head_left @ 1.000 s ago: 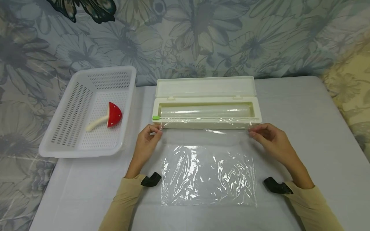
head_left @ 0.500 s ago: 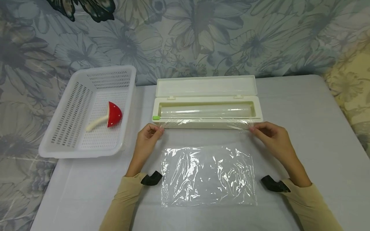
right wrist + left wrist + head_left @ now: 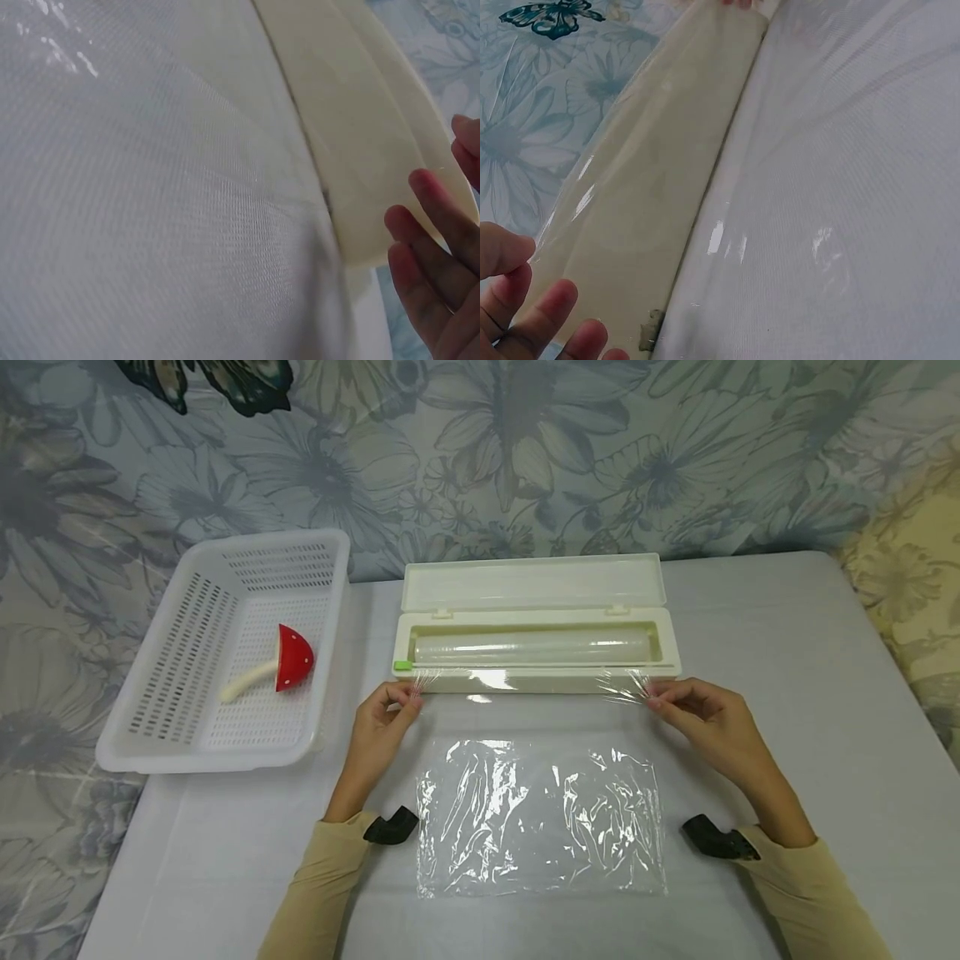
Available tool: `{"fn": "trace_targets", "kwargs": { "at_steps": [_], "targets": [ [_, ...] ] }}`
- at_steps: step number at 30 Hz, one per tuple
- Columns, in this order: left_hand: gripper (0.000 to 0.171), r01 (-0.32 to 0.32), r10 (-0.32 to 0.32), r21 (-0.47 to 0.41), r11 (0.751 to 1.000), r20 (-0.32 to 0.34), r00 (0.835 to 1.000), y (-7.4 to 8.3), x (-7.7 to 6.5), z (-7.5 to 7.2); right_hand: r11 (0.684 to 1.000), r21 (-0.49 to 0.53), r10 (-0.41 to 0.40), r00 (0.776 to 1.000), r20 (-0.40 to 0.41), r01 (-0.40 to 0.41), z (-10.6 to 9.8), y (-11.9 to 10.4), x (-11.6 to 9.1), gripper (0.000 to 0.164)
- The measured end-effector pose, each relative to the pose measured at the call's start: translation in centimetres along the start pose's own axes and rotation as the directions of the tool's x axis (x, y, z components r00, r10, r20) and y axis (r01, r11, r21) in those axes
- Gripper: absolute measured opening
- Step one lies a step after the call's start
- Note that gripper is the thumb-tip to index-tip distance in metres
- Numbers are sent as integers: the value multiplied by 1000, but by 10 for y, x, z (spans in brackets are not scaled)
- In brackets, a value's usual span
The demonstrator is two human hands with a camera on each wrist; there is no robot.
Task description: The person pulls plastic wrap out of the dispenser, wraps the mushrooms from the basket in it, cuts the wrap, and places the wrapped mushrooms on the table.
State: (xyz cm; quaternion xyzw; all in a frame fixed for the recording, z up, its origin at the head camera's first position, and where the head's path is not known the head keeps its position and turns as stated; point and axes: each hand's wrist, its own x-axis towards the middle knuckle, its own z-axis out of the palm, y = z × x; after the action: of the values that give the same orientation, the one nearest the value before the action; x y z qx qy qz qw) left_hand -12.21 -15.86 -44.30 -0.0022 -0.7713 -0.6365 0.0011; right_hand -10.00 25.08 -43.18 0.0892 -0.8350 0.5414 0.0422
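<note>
A cream cling film dispenser (image 3: 536,685) stands at the back of the table with its lid (image 3: 532,583) tipped back. Inside lies the roll (image 3: 525,648), and a green slide cutter (image 3: 403,666) sits at the left end of its front bar. Clear cling film (image 3: 491,679) comes over the front edge, drawn taut between both hands. My left hand (image 3: 381,727) pinches its left corner between thumb and forefinger. The right corner is pinched the same way by my right hand (image 3: 705,722). In the left wrist view the film (image 3: 585,202) shows as a shiny sheet before the dispenser's front.
A separate sheet of clear film (image 3: 540,818) lies flat on the white tablecloth (image 3: 810,693) between the forearms. At the left, a white perforated basket (image 3: 112,743) holds a red-capped toy mushroom (image 3: 294,658). Patterned fabric (image 3: 517,468) rises behind the table.
The film between my hands has pulled taut, its glare shifting along the dispenser's front. Both hands keep nearly the same place and hold the corners throughout.
</note>
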Motion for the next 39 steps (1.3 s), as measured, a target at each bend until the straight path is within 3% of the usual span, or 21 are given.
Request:
{"fn": "trace_targets", "kwargs": {
  "at_steps": [27, 39],
  "targets": [
    [16, -4, 4, 19, 1000, 1, 1000, -2, -2, -2, 999, 10, -35, 996, 84, 34, -3, 7, 0, 7],
    [12, -49, 49, -59, 997, 8, 999, 0, -2, 0, 997, 26, 67, 993, 93, -70, -7, 0, -1, 6]
  ]
}}
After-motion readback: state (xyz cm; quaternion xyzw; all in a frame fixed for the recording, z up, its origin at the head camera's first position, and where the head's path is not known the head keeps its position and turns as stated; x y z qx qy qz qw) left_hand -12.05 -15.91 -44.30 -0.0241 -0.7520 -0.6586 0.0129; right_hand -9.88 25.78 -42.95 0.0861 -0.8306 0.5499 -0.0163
